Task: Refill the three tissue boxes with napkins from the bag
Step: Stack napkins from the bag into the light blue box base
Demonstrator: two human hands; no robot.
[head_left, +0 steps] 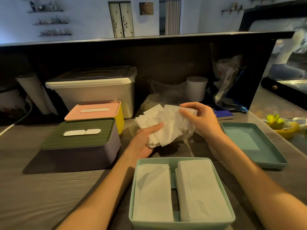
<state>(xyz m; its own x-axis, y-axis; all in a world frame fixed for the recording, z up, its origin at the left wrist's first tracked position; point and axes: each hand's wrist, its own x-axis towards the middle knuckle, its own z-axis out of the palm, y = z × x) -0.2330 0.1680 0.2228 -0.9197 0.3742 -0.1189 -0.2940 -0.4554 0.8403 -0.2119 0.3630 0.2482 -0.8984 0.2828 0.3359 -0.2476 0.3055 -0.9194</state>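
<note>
While left hand (144, 138) cradles a loose stack of white paper napkins (163, 125) above the grey table (49, 188), right hand (198, 118) pinches its top edge, behind the open teal plastic tissue box (182, 224) already holding two piles.

My left hand (142, 140) is turned palm up, its thumb laid across the top of what it holds and its fingers cupped underneath, the forearm reaching in from the lower left. My right hand (199, 118) is raised a little higher, back toward me, pinching with thumb and fingertips while the other fingers curl loosely. Both bare forearms stretch forward from the bottom corners and draw in toward each other at the wrists.
</note>
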